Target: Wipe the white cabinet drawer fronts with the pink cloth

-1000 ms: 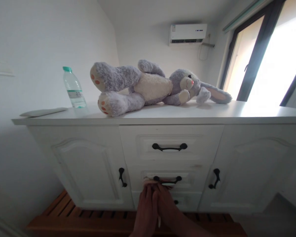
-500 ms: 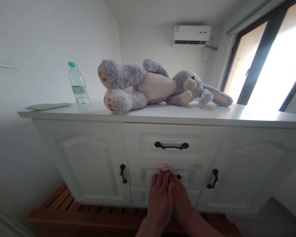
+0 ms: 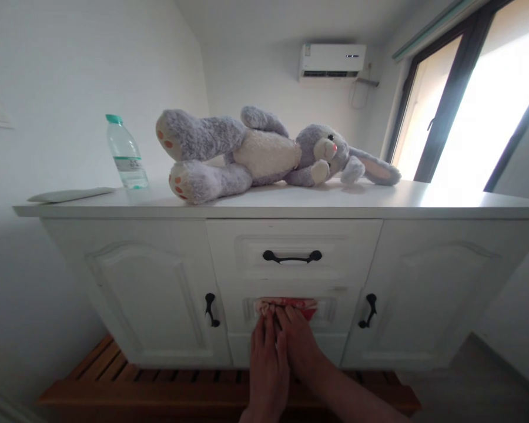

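Both hands are low at the front of the white cabinet (image 3: 158, 282), side by side and touching. The left hand (image 3: 267, 358) and right hand (image 3: 302, 346) have their fingers curled onto a red-and-pink soft item (image 3: 286, 305), apparently cloth, which lies across the face of the middle drawer (image 3: 326, 317) where its handle would sit. Whether the fingers are closed around the item or only pressing it against the drawer cannot be told. The top drawer (image 3: 357, 252) above is shut.

Risks observed: the cloth covers the handle zone, so a pull made through it could slip off and let the item drop to the wooden slats (image 3: 158, 382) below. If the drawer is ajar, fabric could catch in the gap. A hard tug could also jolt the counter (image 3: 423, 202), where the water bottle (image 3: 126, 154) stands upright near the left end, beside the lying plush rabbit (image 3: 255, 154); the bottle looks the likelier to tip.
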`<action>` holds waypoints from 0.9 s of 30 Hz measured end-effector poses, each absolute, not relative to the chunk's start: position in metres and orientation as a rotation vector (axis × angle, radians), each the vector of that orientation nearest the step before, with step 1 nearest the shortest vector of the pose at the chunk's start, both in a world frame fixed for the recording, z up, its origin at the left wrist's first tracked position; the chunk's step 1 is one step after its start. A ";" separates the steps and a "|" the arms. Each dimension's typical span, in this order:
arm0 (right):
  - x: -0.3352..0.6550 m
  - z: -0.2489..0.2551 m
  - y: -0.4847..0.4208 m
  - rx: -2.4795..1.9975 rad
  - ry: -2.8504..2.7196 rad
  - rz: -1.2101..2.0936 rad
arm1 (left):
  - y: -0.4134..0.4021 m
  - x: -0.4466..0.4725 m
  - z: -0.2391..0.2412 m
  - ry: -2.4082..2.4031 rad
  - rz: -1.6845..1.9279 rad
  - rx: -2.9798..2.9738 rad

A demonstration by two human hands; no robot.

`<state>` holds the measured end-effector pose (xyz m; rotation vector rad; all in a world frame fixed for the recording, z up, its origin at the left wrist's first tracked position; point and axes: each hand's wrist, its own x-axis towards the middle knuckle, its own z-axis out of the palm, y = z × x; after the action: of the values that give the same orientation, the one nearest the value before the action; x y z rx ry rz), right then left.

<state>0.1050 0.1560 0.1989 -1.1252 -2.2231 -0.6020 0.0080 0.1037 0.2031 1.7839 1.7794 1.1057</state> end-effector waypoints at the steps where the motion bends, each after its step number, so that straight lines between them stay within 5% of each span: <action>1: 0.111 0.197 0.157 -1.125 -2.193 -0.604 | 0.106 0.011 0.204 1.768 1.096 1.831; 9: 0.194 0.192 0.147 -1.159 -2.204 -0.652 | 0.107 0.062 0.208 1.531 0.999 2.171; 19: 0.106 0.201 0.161 -1.049 -2.135 -0.521 | 0.107 0.003 0.203 1.735 1.087 1.918; 27: 0.161 0.200 0.150 -1.052 -2.140 -0.623 | 0.103 0.037 0.204 1.499 1.024 2.039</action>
<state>0.1607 0.1504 0.1996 -1.0522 -2.1397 -0.6230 0.0372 0.1033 0.2041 2.0391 1.4988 1.0244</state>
